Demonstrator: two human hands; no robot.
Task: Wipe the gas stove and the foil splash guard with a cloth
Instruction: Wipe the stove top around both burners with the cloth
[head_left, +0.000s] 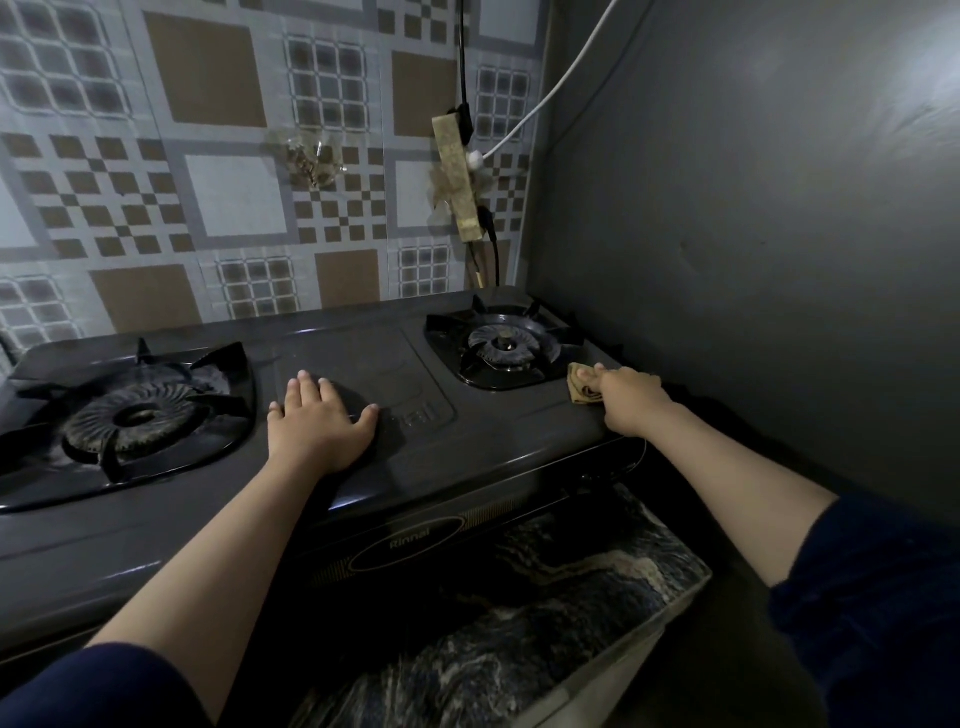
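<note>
I kept my left hand (317, 423) flat, fingers spread, on the gas stove (395, 457) to steady it, while my right hand (631, 402) gripped the cloth (582, 387), fingers curled, beside the right burner (506, 345).

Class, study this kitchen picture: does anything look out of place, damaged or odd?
Yes: a grimy power strip hangs crooked on the tiled wall above the right burner, its cables dangling close to the stove.
</note>
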